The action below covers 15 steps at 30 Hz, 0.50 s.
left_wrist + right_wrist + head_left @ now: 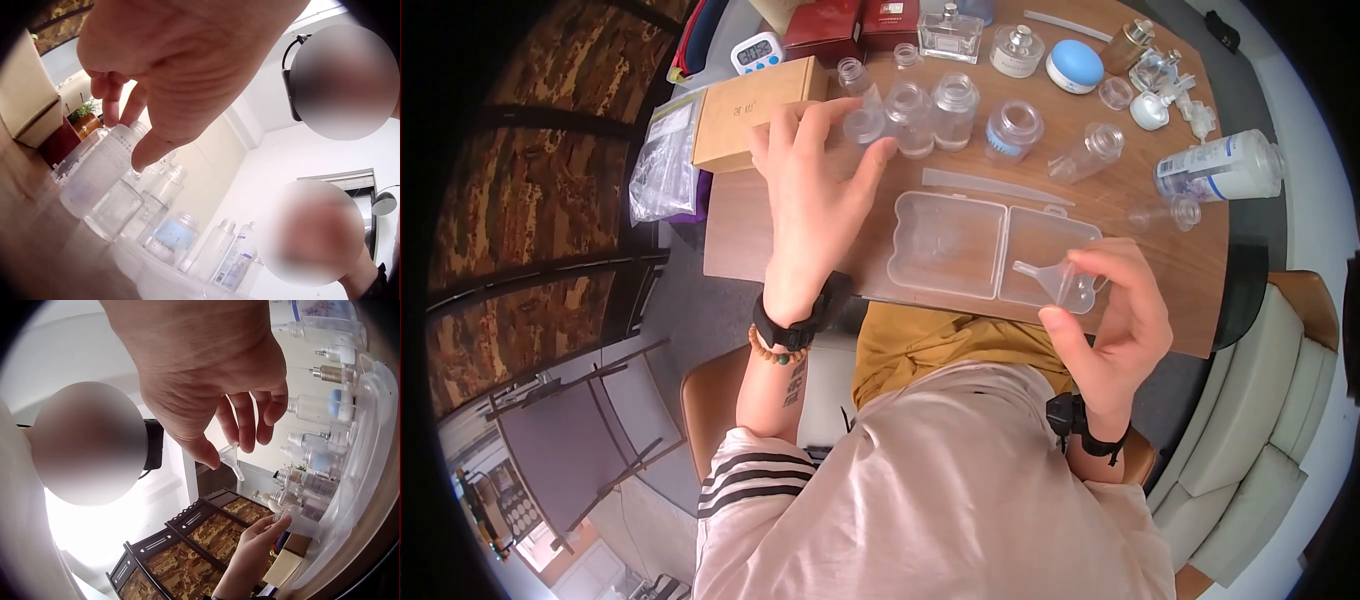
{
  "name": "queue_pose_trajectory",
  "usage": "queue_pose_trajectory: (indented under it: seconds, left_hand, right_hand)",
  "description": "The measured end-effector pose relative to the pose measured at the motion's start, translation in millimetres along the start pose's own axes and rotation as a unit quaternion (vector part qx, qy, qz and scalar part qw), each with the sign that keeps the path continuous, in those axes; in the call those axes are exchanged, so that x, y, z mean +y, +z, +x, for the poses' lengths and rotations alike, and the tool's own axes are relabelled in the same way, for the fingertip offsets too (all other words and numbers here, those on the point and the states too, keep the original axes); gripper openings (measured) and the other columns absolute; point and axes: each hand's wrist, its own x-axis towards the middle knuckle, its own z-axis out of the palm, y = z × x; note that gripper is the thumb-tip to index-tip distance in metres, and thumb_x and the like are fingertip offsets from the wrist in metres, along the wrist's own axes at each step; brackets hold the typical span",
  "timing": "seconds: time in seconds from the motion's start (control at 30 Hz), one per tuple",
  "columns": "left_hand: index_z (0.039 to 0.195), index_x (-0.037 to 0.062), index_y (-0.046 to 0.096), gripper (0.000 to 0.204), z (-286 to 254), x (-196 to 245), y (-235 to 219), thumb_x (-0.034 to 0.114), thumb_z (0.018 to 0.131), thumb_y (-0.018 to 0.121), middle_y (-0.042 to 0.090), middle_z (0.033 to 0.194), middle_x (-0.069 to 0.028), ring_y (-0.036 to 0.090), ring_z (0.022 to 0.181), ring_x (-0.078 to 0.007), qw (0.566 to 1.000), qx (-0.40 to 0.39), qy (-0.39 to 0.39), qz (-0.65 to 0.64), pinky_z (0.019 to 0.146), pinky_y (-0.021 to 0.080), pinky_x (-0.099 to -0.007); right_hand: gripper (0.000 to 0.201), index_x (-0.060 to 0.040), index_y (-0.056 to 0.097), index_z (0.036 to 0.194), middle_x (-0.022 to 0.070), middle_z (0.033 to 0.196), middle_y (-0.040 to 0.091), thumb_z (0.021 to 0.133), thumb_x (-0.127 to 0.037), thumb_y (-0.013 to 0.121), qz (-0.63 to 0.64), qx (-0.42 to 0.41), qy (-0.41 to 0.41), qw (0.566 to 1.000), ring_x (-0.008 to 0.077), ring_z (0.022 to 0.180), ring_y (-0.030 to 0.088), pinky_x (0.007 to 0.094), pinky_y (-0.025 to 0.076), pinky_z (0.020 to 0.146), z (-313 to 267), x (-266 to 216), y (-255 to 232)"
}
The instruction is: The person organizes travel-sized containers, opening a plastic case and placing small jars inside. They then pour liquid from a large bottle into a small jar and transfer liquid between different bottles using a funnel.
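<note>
My left hand [815, 175] is at a frosted bottle [100, 172], with the thumb on one side of its top and the fingers on the other. In the head view this bottle stands beside several clear bottles, among them one clear bottle [953, 110]. My right hand [1125, 325] pinches a small clear funnel [1055, 278] between thumb and forefinger, spout pointing left. The other right fingers curl loosely in the right wrist view. Under the funnel lies an open, clear plastic case [948, 245], its two halves flat near the table's front edge.
A cardboard box [755, 115] is left of the bottles, near a timer [758, 52]. A clear strip [995, 187] lies behind the case. On the right are a lying bottle [1090, 152] and a large labelled bottle [1220, 167]. Perfume bottles and a blue-lidded jar [1075, 66] line the back.
</note>
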Motion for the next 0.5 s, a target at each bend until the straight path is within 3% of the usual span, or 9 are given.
queue_pose_trajectory:
  seconds: [0.23, 0.5]
  left_hand:
    - [0.121, 0.009, 0.073, 0.042, 4, 6, -9, 0.019, 0.084, 0.089, 0.069, 0.106, -0.0046, 0.052, 0.102, -0.0281, 1.0, -0.007, -0.005, -0.029, 0.095, 0.047, -0.0417]
    - [0.124, 0.0077, 0.072, 0.046, 3, 3, -9, 0.017, 0.083, 0.09, 0.071, 0.112, -0.003, 0.051, 0.102, -0.026, 0.999, -0.008, -0.014, -0.051, 0.095, 0.047, -0.0402]
  right_hand:
    - [0.046, 0.0011, 0.072, 0.116, 0.0136, 0.1, 0.072, 0.072, 0.004, 0.086, -0.006, 0.002, 0.003, 1.0, 0.0251, 0.092, 0.066, 0.0362, 0.05, 0.083, 0, 0, -3]
    - [0.046, -0.0003, 0.072, 0.116, 0.0126, 0.1, 0.072, 0.072, 0.004, 0.086, -0.012, -0.001, 0.005, 1.0, 0.0259, 0.091, 0.066, 0.0363, 0.051, 0.083, 0, 3, -2]
